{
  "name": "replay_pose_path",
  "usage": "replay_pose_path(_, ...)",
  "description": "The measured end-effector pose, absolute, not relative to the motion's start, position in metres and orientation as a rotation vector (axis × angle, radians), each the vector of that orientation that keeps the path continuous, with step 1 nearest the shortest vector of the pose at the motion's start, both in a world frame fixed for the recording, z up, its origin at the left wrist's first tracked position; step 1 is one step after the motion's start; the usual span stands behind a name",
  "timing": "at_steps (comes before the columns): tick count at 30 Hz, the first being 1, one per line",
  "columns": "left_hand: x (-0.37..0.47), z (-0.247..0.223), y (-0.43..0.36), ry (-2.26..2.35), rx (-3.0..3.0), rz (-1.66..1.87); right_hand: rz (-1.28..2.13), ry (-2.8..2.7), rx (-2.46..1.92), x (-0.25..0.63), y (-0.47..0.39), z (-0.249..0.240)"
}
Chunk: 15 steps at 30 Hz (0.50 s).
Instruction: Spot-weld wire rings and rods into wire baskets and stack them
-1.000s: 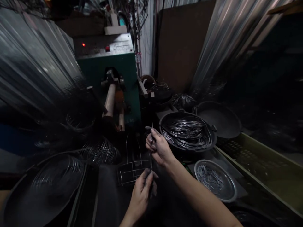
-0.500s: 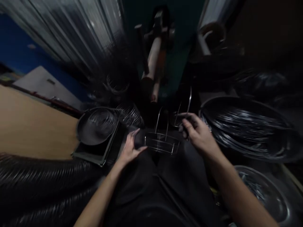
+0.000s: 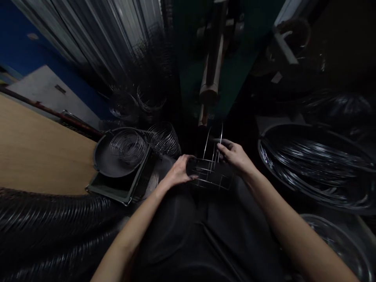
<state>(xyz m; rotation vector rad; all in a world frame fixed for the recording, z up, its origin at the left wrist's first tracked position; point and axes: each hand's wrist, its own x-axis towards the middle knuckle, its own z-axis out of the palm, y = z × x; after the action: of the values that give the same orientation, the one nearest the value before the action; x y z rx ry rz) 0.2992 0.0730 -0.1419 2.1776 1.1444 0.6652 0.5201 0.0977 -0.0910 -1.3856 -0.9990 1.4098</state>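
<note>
Filling twelve o'clock, a green machine point(image 3: 249, 43) stands over the work, and its jutting arm point(image 3: 209, 94) ends just beyond the wire frame point(image 3: 210, 170), so I count it the main obstacle on that side. Dark-clothed legs point(image 3: 182, 231) lie at six o'clock, probably keeping everything close to the body; I can't tell whether the frame rests on them.

At three o'clock sits a wide basin point(image 3: 259, 147) loaded with bundled wires point(image 3: 311, 164), near enough, I'd judge, for easy reach, though it hems in the right forearm point(image 3: 276, 199). A shallow pan point(image 3: 108, 164) at nine o'clock stands over a crate point(image 3: 138, 174) and holds a pale coil point(image 3: 129, 147); a second coil point(image 3: 163, 139) crowds the ten o'clock side. At four o'clock, a clear dish point(image 3: 346, 246) shows partly behind that forearm.

Between the hands is the frame, its uprights pointing towards twelve. I have the left hand point(image 3: 179, 171) curved about its nine o'clock end, thumb and fingers apart, likely steadying it; dimness hides whether it grips. The right hand point(image 3: 234, 155), towards two o'clock, pinches an upright wire point(image 3: 221, 131), perhaps to keep it in line. Whether that wire belongs to the frame, I can't tell.
</note>
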Motion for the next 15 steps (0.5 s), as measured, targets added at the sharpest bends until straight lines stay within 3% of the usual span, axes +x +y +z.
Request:
replay_pose_path(8, 0.295, -0.074, 0.158, 1.000, 2.304, 0.772, 1.334, -0.907, -1.281, 0.504, 0.165, -0.040)
replay_pose_path(15, 0.302, -0.080, 0.191, 0.906, 2.241, 0.770, 1.287, -0.915, -1.245, 0.508, 0.189, -0.051)
